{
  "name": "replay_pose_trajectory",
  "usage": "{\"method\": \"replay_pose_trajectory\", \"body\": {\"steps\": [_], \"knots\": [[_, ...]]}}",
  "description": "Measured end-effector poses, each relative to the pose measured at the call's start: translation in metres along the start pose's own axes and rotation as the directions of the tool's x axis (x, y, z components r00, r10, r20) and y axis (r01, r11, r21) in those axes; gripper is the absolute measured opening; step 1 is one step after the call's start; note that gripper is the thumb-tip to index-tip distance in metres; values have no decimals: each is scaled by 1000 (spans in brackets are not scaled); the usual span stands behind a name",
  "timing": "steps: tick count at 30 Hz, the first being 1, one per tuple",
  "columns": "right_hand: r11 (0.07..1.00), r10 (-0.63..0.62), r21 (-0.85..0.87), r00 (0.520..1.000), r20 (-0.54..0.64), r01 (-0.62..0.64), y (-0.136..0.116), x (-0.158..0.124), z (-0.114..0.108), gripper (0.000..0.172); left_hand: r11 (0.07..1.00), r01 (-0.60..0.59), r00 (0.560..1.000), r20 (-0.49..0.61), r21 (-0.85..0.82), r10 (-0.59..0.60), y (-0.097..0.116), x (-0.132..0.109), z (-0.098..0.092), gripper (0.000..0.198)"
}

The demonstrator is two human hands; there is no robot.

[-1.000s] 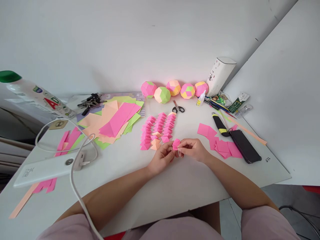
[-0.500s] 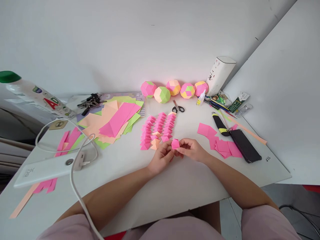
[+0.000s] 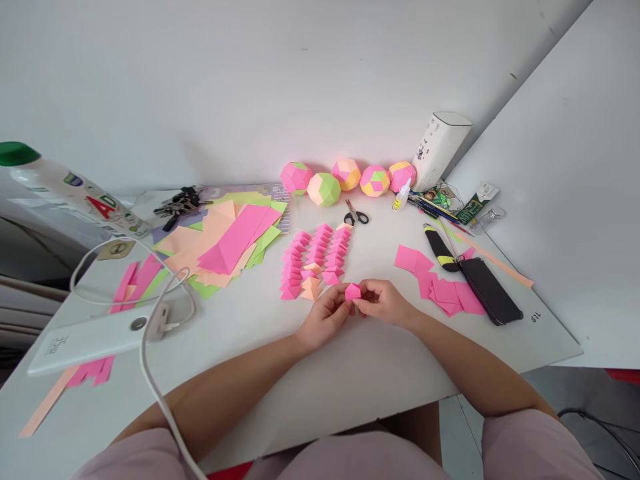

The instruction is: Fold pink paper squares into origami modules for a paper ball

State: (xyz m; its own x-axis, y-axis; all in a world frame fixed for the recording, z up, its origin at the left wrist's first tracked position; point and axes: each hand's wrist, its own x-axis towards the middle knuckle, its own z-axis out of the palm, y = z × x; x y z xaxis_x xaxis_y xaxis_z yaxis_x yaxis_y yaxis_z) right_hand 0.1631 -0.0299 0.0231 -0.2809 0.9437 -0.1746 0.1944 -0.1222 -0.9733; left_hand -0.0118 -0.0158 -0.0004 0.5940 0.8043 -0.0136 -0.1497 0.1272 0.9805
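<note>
Between my two hands is a small folded piece of pink paper (image 3: pixel 353 291), raised a little above the table's front half. My left hand (image 3: pixel 325 316) pinches its left side, and my right hand (image 3: pixel 385 302) grips the right side with thumb and fingers. Some fingertips are hidden behind the paper. Just beyond my hands stand rows of folded pink paper units (image 3: pixel 315 257), with a few peach ones (image 3: pixel 311 288) among them. Black-handled scissors (image 3: pixel 356 215) lie behind the rows. To the right are loose pink paper squares (image 3: pixel 444 293).
Several paper balls (image 3: pixel 324 190) line the wall beside a small glue bottle (image 3: pixel 401 197). Coloured sheets (image 3: pixel 225 233), a power bank (image 3: pixel 95 340) and a white cable (image 3: pixel 150 373) are on the left. A box cutter (image 3: pixel 441 248) and black pouch (image 3: pixel 490 291) lie right.
The pink paper piece has tilted and dropped slightly, showing a more folded, raised shape. Both hands keep hold of it with small finger shifts.
</note>
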Motion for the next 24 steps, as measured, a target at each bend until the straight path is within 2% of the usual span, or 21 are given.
{"method": "replay_pose_trajectory", "body": {"steps": [4,9,14,16,18,21,24], "knots": [[998,9,-68,1000,-9,-10,1,-2,0,4,999,-31,999,36,14,30,-2,-1,0,29],[995,19,-97,999,-28,-22,0,-1,-5,4,1000,-6,999,-41,16,6,0,-2,-1,30],[998,-39,41,999,5,39,-3,0,-9,5,1000,12,996,-84,-22,-14,-2,0,-3,33],[991,-86,105,996,15,84,-5,-1,-7,13,1000,6,998,-68,-23,-8,-3,0,-3,32],[989,-119,94,993,12,117,-5,-2,-5,20,1000,-13,999,-38,-23,12,-3,1,-2,28],[991,-132,18,991,-27,133,-6,-3,-1,16,999,-41,999,-30,-26,40,0,2,1,23],[989,-138,36,987,-87,142,-6,-3,0,12,1000,-15,996,-85,7,15,3,3,2,23]]}}
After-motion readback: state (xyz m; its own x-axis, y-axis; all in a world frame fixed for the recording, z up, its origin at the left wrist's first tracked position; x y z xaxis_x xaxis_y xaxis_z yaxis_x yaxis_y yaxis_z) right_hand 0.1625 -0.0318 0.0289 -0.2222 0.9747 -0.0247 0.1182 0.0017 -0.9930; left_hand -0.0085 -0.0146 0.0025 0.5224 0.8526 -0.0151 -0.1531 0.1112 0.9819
